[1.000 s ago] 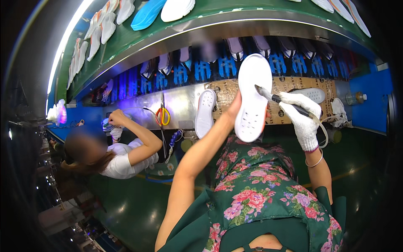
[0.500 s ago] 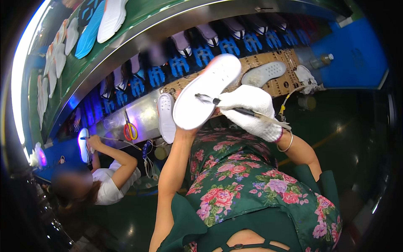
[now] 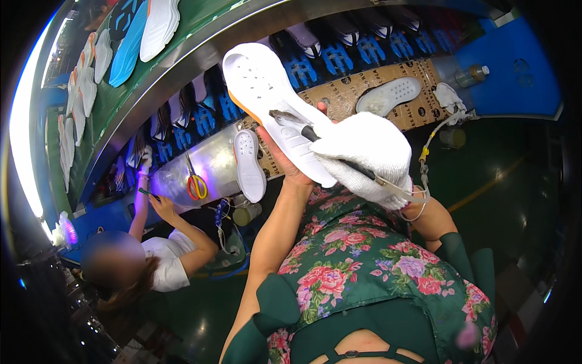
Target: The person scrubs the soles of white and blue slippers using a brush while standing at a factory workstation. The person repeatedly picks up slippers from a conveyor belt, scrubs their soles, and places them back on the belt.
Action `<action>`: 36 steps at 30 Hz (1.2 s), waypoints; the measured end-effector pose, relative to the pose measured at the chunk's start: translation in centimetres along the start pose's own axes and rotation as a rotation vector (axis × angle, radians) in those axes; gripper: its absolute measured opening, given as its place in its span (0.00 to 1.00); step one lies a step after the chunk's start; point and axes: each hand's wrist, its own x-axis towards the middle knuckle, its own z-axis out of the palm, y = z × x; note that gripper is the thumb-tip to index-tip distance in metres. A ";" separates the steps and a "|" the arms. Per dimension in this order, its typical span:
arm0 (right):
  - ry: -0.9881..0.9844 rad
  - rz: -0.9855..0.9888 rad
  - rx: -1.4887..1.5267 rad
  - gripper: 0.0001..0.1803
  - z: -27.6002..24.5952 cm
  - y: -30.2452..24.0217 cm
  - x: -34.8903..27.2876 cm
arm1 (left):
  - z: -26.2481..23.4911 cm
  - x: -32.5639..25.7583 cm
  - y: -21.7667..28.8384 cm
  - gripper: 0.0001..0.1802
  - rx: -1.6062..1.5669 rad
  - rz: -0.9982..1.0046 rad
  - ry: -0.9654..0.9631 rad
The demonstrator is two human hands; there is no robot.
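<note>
Left hand [image 3: 285, 161]: grip clamped under the white sole [image 3: 276, 103], now tilted toward upper left of frame.
Right hand [image 3: 364, 158]: gloved, grip closed on the brush [image 3: 315, 134], as before.

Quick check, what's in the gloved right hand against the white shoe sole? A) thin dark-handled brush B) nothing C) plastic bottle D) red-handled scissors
A: the right hand in a white knit glove grips a thin dark-handled brush, its tip on the white perforated shoe sole that the bare left hand holds up.
</note>
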 end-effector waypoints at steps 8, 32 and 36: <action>0.051 0.057 0.182 0.21 2.3 1.0 1.0 | 0.3 0.1 -2.7 0.59 0.261 0.042 0.145; 0.457 0.482 -0.404 0.35 10.8 1.0 -0.9 | 1.7 0.2 -3.7 0.48 -0.062 -0.335 -0.126; 0.185 0.297 0.001 0.37 5.9 2.5 -2.6 | 0.3 0.5 -3.7 0.54 0.047 -0.159 -0.005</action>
